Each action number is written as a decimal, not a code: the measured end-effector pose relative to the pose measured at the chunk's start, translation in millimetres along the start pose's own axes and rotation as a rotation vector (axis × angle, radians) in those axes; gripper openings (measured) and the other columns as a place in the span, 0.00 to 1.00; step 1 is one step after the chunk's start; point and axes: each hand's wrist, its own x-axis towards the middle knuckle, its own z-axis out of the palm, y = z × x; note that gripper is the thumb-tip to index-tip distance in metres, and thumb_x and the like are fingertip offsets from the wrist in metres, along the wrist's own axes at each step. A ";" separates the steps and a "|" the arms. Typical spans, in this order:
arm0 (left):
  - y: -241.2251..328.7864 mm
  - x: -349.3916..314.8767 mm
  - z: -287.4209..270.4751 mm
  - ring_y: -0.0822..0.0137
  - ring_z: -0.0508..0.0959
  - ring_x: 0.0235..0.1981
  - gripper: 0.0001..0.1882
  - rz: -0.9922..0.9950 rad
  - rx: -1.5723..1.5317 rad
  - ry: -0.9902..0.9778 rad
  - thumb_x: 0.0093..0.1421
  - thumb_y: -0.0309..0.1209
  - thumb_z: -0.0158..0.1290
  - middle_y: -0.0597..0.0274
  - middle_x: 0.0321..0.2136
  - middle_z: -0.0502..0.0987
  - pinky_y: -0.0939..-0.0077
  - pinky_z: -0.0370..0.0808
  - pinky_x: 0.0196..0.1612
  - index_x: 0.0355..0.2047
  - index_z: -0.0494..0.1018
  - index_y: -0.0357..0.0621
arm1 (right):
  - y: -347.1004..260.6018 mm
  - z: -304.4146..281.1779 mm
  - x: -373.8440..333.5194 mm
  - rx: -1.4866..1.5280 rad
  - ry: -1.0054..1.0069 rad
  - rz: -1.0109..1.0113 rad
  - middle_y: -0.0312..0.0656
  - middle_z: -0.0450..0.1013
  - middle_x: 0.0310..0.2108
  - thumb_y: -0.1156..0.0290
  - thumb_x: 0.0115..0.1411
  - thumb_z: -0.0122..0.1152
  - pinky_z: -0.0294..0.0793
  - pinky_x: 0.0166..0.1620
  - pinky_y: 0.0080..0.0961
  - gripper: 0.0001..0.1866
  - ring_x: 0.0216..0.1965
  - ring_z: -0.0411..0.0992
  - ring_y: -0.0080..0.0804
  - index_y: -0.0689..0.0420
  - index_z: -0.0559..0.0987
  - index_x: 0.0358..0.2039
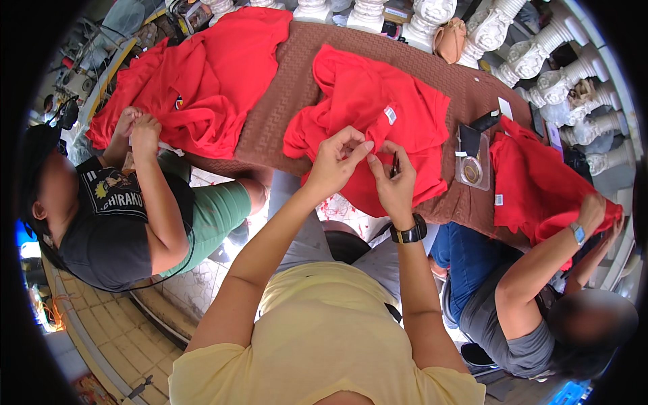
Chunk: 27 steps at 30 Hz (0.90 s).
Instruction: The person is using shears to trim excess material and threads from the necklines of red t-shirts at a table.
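Note:
A red shirt (378, 88) lies bunched on the table in front of me, with a small white label (390, 115) on it. Over its near edge, my left hand (337, 162) has thumb and fingers pinched together; whatever is between them is too small to make out. Close beside it, my right hand (397, 182) is closed around a small, slim dark tool (395, 162), mostly hidden by the fingers. The two thumbs and fingertips nearly meet. A dark wristwatch is on my right wrist.
A brown textured cloth (270, 94) covers the table. At left, one person handles a red garment (216, 67); at right, another lifts a red garment (526, 182). Between me and the right person sit a clear plastic box (474, 169) and dark items. White balusters (486, 34) line the far edge.

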 end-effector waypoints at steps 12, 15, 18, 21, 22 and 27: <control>103.4 63.3 -30.8 0.78 0.73 0.35 0.05 0.511 0.321 0.191 0.64 0.19 0.55 0.66 0.34 0.73 0.81 0.72 0.36 0.40 0.77 0.40 | -67.9 0.2 83.5 0.264 -0.024 -0.190 0.31 0.72 0.30 0.73 0.66 0.58 0.63 0.32 0.18 0.05 0.28 0.63 0.15 0.61 0.76 0.38; 142.6 68.1 -22.6 0.77 0.72 0.42 0.11 0.504 0.244 0.182 0.62 0.14 0.53 0.67 0.43 0.71 0.84 0.71 0.40 0.44 0.77 0.38 | -126.0 -8.7 81.4 0.041 -0.158 -0.278 0.34 0.72 0.28 0.71 0.61 0.64 0.65 0.32 0.21 0.08 0.27 0.64 0.18 0.61 0.76 0.35; 174.9 75.5 -22.0 0.78 0.72 0.35 0.17 0.639 0.675 0.258 0.54 0.11 0.56 0.67 0.39 0.72 0.84 0.70 0.34 0.43 0.75 0.38 | -116.7 -27.8 123.3 -0.399 0.086 -0.488 0.40 0.74 0.23 0.77 0.51 0.65 0.69 0.29 0.27 0.07 0.23 0.71 0.28 0.58 0.78 0.32; 177.5 104.2 -49.8 0.76 0.70 0.29 0.15 0.872 0.819 0.377 0.48 0.10 0.55 0.65 0.33 0.72 0.81 0.68 0.30 0.35 0.73 0.38 | -112.2 -51.8 173.1 -0.609 0.451 -0.475 0.51 0.78 0.29 0.79 0.47 0.60 0.74 0.35 0.45 0.07 0.32 0.77 0.53 0.56 0.78 0.29; 187.7 108.3 -50.3 0.71 0.69 0.25 0.14 0.898 0.820 0.433 0.45 0.11 0.55 0.63 0.28 0.71 0.78 0.68 0.30 0.31 0.70 0.38 | -126.1 -57.9 178.1 -0.648 0.486 -0.464 0.48 0.78 0.26 0.78 0.46 0.61 0.74 0.35 0.45 0.08 0.30 0.77 0.53 0.55 0.77 0.30; 212.1 142.1 -84.7 0.64 0.72 0.24 0.12 1.175 0.996 0.716 0.49 0.16 0.55 0.59 0.29 0.72 0.70 0.70 0.29 0.35 0.74 0.40 | -182.1 -99.0 203.2 -0.480 0.799 -0.760 0.42 0.73 0.20 0.80 0.44 0.59 0.73 0.32 0.36 0.11 0.22 0.72 0.40 0.59 0.76 0.32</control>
